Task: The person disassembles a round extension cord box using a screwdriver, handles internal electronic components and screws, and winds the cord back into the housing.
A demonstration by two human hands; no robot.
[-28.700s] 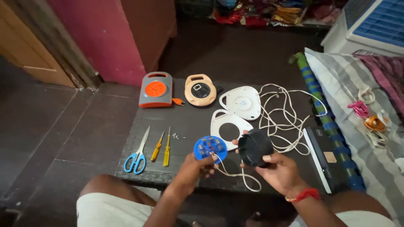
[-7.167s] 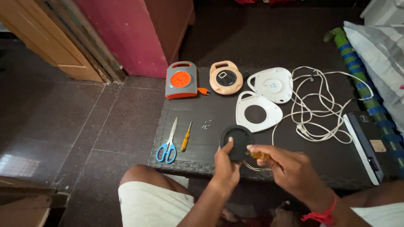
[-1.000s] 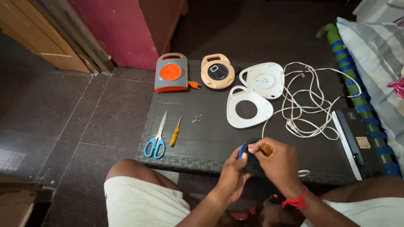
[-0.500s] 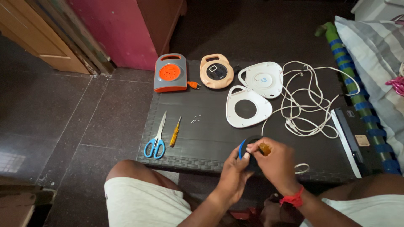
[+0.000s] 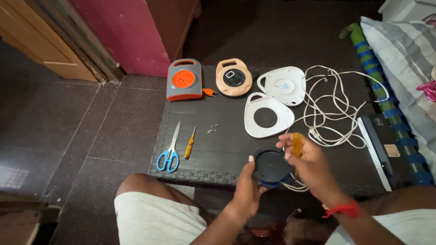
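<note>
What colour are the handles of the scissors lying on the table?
Blue. The scissors lie beside a yellow screwdriver, seen clearly in the head view.

Bits around the white ring cover [image 5: 267, 119]
Blue scissors [image 5: 169, 153] and yellow screwdriver [image 5: 190, 143] lie well left of it; orange reel box [image 5: 184, 80] lies up-left.

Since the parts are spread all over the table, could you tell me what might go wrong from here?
The small screws lie loose on the dark table and could easily roll off or get lost. The white cable is a loose tangle beside the right hand, which holds a yellow-handled screwdriver, so it might snag. The black round spool, held over the table edge by the left hand, could drop.
</note>
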